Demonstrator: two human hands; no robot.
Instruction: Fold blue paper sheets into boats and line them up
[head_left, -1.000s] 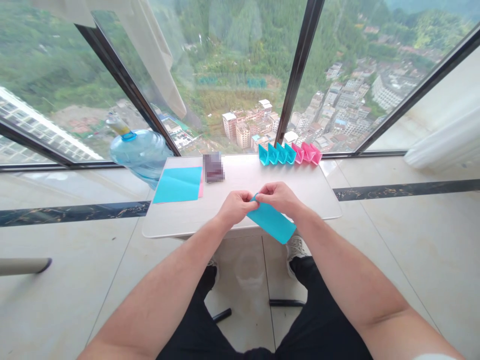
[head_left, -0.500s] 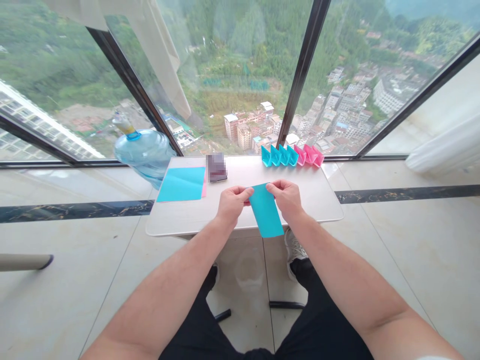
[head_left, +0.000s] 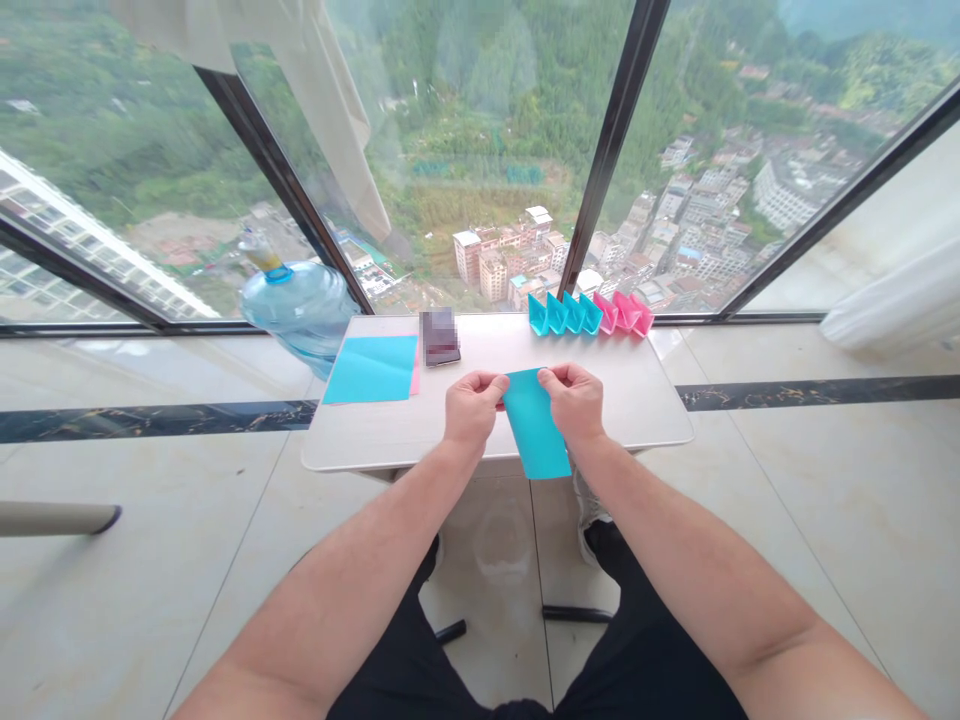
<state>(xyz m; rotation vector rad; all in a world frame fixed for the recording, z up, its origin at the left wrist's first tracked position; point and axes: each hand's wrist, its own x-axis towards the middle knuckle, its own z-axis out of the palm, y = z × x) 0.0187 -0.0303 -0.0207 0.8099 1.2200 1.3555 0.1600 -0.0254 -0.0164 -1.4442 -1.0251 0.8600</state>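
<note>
A narrow blue sheet of paper [head_left: 536, 425] hangs between my hands, its lower end reaching past the front edge of the small white table [head_left: 382, 435]. My left hand [head_left: 474, 405] pinches its upper left corner between thumb and fingers. At the upper right corner, my right hand [head_left: 576, 398] grips it the same way. On the table's left lies a flat blue sheet [head_left: 371, 368] with a pink sheet [head_left: 415, 374] peeking out beneath. Along the back right edge stand several folded blue paper boats [head_left: 564, 315] and several pink ones [head_left: 624, 315] in a row.
A dark phone-like object [head_left: 439, 337], partly blurred out, lies near the table's back edge. A big blue water jug [head_left: 300, 305] stands on the floor at the table's left. Tall windows [head_left: 480, 120] rise behind. My shoe [head_left: 591, 510] is under the table.
The whole view has shifted slightly, so things appear a little further right. Both hands keep their hold on the blue sheet, which looks nearly the same.
</note>
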